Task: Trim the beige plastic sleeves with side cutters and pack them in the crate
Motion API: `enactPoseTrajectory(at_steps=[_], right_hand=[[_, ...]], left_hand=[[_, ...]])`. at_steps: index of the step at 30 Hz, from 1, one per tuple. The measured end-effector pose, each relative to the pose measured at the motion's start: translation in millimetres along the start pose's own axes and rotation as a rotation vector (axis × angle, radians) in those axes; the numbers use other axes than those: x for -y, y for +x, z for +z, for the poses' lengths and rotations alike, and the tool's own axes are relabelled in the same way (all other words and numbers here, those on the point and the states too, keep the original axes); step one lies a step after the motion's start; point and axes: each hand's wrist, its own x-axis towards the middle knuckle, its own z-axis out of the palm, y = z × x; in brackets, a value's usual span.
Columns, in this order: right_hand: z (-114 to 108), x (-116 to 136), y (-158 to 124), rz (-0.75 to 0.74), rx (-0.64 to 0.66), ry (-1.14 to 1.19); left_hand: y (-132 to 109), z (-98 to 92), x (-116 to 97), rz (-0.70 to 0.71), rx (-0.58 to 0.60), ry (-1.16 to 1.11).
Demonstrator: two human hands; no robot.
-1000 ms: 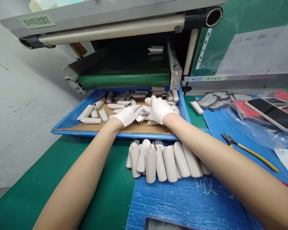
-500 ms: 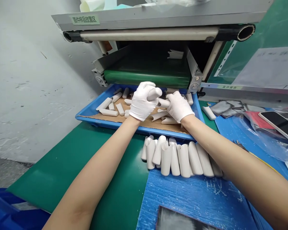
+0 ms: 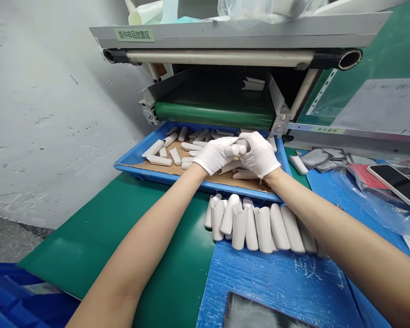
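Observation:
My left hand, in a white glove, is closed around a white curved plastic piece. Right beside it, my gloved right hand grips another white piece; the two hands meet, and the fingers partly hide what they hold. Both are above a blue tray lined with brown cardboard, where several similar white pieces lie scattered. In front of the tray, a row of white pieces leans close together on the bench.
A green conveyor belt ends over the tray's back edge, with white pieces on it. At right are dark flat sheets, a phone and clear plastic bags. A metal shelf crosses above. One loose piece lies right of the tray.
My left hand has moved right and down to meet my right hand, bringing the held pieces together. The view has shifted slightly.

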Motion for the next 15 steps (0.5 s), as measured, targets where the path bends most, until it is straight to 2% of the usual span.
enactPoseTrajectory(at_steps=[5,8,10,12,15], right_hand=[[-1,3,1,-0.002,-0.099,0.2],[-14,9,5,0.049,-0.071,0.351],[-38,17,5,0.059,-0.033,0.417],[-74,28,-3,0.098,0.043,0.562],[-135,51,-31,0.304,0.226,1.105]], left_hand=[[-3,-11.5,-8,0.022,-0.091,-0.106],[-7,-16.7,-16,-0.014,-0.125,-0.225],[-10,-23.5,-27,-0.017,-0.14,-0.235],[-12,-34.2,-48,0.055,-0.173,-0.199],[-19,-51.3,-94,0.283,-0.176,-0.12]])
